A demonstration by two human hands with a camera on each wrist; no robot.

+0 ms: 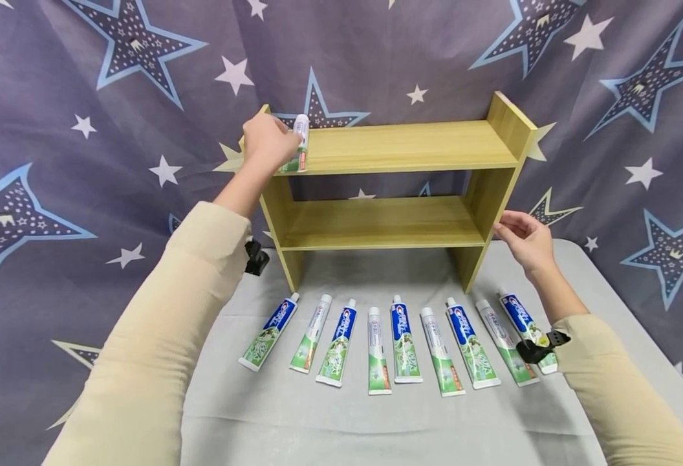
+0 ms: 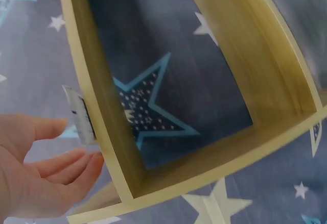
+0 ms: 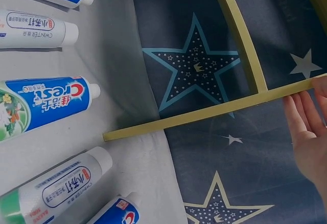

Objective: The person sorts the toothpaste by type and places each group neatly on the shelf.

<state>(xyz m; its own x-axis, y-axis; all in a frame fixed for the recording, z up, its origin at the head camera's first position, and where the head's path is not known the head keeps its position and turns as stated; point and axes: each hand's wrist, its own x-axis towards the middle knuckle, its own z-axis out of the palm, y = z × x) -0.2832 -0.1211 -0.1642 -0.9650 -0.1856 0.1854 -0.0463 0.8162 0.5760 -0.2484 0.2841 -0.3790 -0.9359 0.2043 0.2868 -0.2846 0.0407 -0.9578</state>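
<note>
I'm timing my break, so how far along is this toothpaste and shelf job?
Done: the pale yellow wooden shelf stands upright. In hand: the left hand appears to hold a long white-green toothpaste tube at the top board's left end; the right hand touches the shelf's right side. Remaining, probably: five blue-green tubes and four white-green ones lying on the grey cloth.

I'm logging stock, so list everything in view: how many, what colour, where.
Wooden rack: 1, yellowish, on the table
Crest toothpaste tubes: 5, blue and green, on the table
Other toothpaste tubes: 4, white and green, between those
Upper tube: 1, white and green, rack's top left
Table: 1, pale grey, below
Starry curtain: 1, grey-purple, behind
Wrist cameras: 2, black, one per wrist
Sleeves: 2, beige, left and right
Left hand: 1, bare, at the upper tube
Right hand: 1, bare, at rack's right side
</note>
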